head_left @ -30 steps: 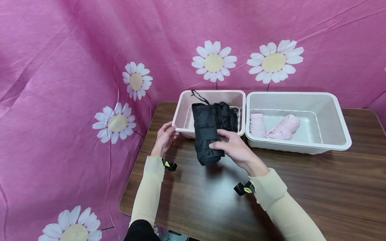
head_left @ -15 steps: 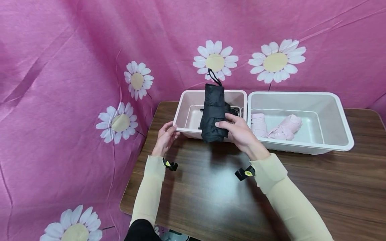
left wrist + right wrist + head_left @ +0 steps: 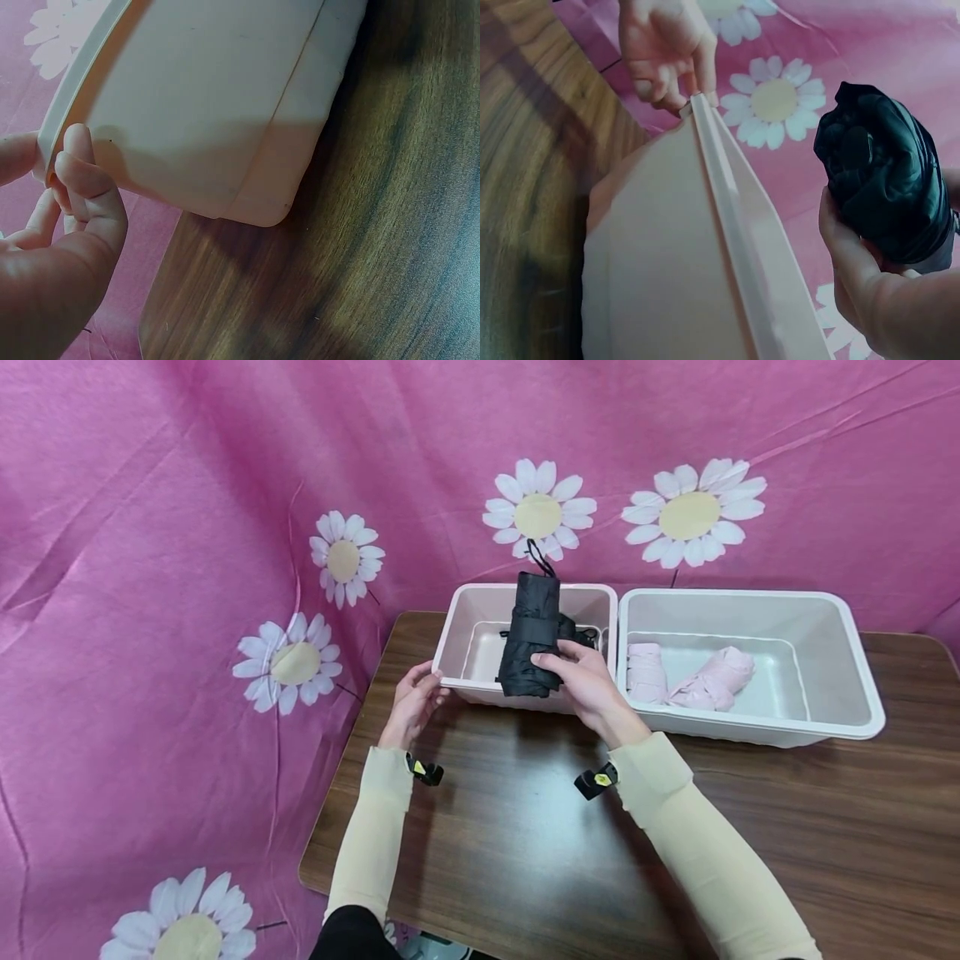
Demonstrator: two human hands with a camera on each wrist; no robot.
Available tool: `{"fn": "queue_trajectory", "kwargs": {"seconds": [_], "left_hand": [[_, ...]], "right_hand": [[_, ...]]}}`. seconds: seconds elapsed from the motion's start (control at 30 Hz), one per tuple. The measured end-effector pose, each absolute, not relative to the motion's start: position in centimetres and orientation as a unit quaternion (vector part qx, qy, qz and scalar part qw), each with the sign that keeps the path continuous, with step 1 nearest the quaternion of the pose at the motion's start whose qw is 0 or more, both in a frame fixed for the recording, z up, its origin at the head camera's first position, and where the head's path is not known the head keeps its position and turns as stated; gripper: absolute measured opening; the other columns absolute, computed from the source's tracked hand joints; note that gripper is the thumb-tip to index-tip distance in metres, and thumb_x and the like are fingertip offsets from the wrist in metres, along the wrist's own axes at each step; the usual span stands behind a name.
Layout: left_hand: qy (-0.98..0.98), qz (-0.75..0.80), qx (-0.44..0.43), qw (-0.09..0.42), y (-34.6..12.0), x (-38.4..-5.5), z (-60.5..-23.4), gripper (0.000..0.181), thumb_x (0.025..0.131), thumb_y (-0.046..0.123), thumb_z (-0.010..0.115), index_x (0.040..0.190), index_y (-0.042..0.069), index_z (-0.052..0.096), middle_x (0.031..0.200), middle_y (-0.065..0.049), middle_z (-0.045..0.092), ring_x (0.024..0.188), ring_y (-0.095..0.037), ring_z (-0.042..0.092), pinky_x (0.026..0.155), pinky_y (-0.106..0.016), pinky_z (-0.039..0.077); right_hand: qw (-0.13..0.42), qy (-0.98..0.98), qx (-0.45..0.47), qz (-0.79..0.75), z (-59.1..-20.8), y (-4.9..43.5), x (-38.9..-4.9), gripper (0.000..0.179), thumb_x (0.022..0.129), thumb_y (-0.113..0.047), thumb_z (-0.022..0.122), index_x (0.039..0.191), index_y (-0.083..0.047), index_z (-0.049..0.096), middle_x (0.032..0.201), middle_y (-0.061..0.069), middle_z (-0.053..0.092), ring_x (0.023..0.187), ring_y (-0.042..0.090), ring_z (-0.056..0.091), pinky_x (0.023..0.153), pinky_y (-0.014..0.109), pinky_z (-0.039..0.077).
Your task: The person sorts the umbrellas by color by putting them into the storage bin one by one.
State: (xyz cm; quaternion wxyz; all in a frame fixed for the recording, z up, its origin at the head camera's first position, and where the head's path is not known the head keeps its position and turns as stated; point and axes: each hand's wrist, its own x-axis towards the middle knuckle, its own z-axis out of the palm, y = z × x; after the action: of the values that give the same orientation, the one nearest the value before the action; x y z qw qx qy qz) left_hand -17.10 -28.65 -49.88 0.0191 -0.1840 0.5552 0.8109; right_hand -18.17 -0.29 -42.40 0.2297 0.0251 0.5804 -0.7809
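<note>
My right hand (image 3: 588, 685) grips a folded black umbrella (image 3: 531, 635) by its near end. The umbrella is held tilted above the smaller pale pink bin (image 3: 480, 692), its wrist loop pointing to the back wall. In the right wrist view the bunched end of the umbrella (image 3: 885, 172) faces the camera, above the bin's rim. With thumb and fingers, my left hand (image 3: 412, 703) pinches the front left corner of that bin, as the left wrist view shows at the rim (image 3: 60, 112). More black folded items (image 3: 567, 628) lie inside the bin, partly hidden behind the umbrella.
A larger pale grey bin (image 3: 858, 660) stands beside the smaller one on the right. Two pale pink folded bundles (image 3: 647, 672) lie in its left part. Both bins stand on a brown wooden table (image 3: 510, 843), before a pink cloth with daisies (image 3: 420, 460).
My right hand has lifted the black umbrella up and away from me, from the bin's front to above it, then lowered slightly. The left hand stays on the bin's corner.
</note>
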Motion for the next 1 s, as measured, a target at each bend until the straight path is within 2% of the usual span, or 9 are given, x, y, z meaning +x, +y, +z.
{"fn": "queue_trajectory", "kwargs": {"seconds": [0.2, 0.3, 0.57, 0.73, 0.83, 0.9, 1.0], "left_hand": [[0.558, 0.808, -0.188, 0.018, -28.7, -17.2, -50.0, 0.033, 0.094, 0.0, 0.055, 0.126, 0.003, 0.047, 0.086, -0.004, 0.063, 0.054, -0.009, 0.061, 0.05, -0.017, 0.046], [0.561, 0.806, -0.188, 0.02, -28.7, -17.3, -50.0, 0.03, 0.095, 0.0, 0.055, 0.123, 0.005, 0.049, 0.083, -0.002, 0.063, 0.054, -0.009, 0.061, 0.05, -0.017, 0.046], [0.561, 0.806, -0.188, 0.021, -28.8, -17.2, -50.1, 0.036, 0.095, 0.0, 0.055, 0.129, 0.001, 0.045, 0.086, -0.004, 0.063, 0.054, -0.009, 0.061, 0.05, -0.017, 0.046], [0.558, 0.808, -0.188, 0.019, -28.7, -17.3, -50.0, 0.029, 0.095, -0.001, 0.053, 0.123, 0.005, 0.049, 0.09, -0.008, 0.062, 0.054, -0.01, 0.061, 0.05, -0.017, 0.046], [0.559, 0.807, -0.188, 0.021, -28.8, -17.3, -50.0, 0.027, 0.095, -0.001, 0.053, 0.12, 0.007, 0.05, 0.089, -0.008, 0.062, 0.054, -0.01, 0.06, 0.05, -0.017, 0.046], [0.561, 0.806, -0.187, 0.023, -28.8, -17.3, -50.1, 0.027, 0.095, -0.001, 0.053, 0.12, 0.007, 0.05, 0.088, -0.006, 0.061, 0.055, -0.01, 0.06, 0.051, -0.017, 0.046], [0.561, 0.807, -0.185, 0.025, -28.9, -17.2, -50.1, 0.028, 0.095, -0.001, 0.052, 0.123, 0.006, 0.049, 0.087, -0.005, 0.061, 0.055, -0.01, 0.06, 0.051, -0.018, 0.046]], "right_hand": [[0.217, 0.569, 0.036, -0.792, -43.0, -0.6, -18.5, 0.055, 0.091, -0.013, 0.063, 0.14, 0.001, 0.042, 0.12, 0.01, 0.058, 0.089, 0.006, 0.065, 0.076, 0.023, 0.057], [0.213, 0.566, 0.041, -0.795, -43.3, -0.8, -18.7, 0.055, 0.091, -0.013, 0.064, 0.139, 0.002, 0.043, 0.112, 0.006, 0.06, 0.086, 0.006, 0.066, 0.074, 0.023, 0.057], [0.207, 0.573, 0.052, -0.791, -43.7, -1.0, -18.9, 0.053, 0.092, -0.013, 0.062, 0.138, 0.005, 0.042, 0.108, 0.004, 0.06, 0.084, 0.005, 0.066, 0.072, 0.022, 0.057], [0.198, 0.601, 0.057, -0.772, -43.8, -1.0, -19.1, 0.056, 0.092, -0.016, 0.062, 0.14, 0.003, 0.041, 0.114, 0.008, 0.059, 0.083, 0.004, 0.064, 0.071, 0.019, 0.055], [0.192, 0.64, 0.061, -0.742, -44.0, -0.9, -19.2, 0.061, 0.092, -0.019, 0.063, 0.144, -0.001, 0.038, 0.13, 0.014, 0.054, 0.094, 0.009, 0.061, 0.073, 0.018, 0.055], [0.185, 0.647, 0.062, -0.737, -44.2, -0.9, -19.2, 0.059, 0.093, -0.015, 0.061, 0.144, 0.0, 0.037, 0.138, 0.018, 0.048, 0.1, 0.012, 0.059, 0.08, 0.023, 0.057], [0.171, 0.652, 0.06, -0.736, -44.4, -0.9, -19.2, 0.05, 0.092, -0.008, 0.06, 0.139, 0.001, 0.043, 0.137, 0.017, 0.049, 0.098, 0.011, 0.062, 0.088, 0.03, 0.056]]}}
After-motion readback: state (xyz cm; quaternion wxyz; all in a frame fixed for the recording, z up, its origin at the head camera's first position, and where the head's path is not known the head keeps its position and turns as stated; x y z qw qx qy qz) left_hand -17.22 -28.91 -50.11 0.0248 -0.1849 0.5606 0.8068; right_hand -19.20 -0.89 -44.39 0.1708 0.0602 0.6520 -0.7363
